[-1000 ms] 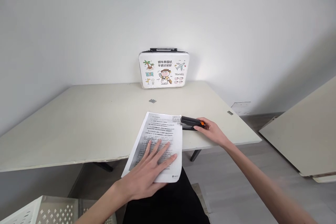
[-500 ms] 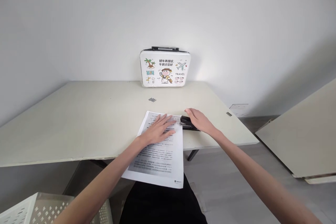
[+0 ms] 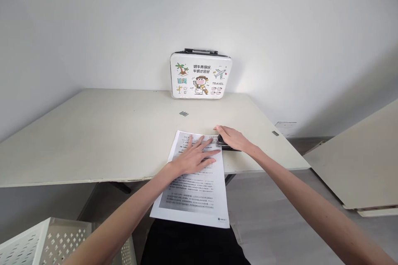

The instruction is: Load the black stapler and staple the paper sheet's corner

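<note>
A printed sheet of paper (image 3: 195, 192) lies at the table's front edge, its lower part hanging over. My left hand (image 3: 195, 158) rests flat on its upper half with fingers spread. At the paper's upper right edge sits a black stapler (image 3: 230, 147), its front end over the sheet. My right hand (image 3: 231, 137) is on top of the stapler, fingers wrapped over it and hiding most of its upper arm. Whether the paper is one sheet or a stack I cannot tell.
A white case (image 3: 200, 76) with cartoon prints stands against the wall at the back of the table (image 3: 93, 140). Several grey staple strips (image 3: 184, 113) lie mid-table, another strip (image 3: 275, 133) near the right edge. A white perforated basket (image 3: 62, 240) stands below left.
My right hand has pressed down on the stapler, whose top now sits lower. My left hand remains spread on the paper. The whole view has shifted slightly.
</note>
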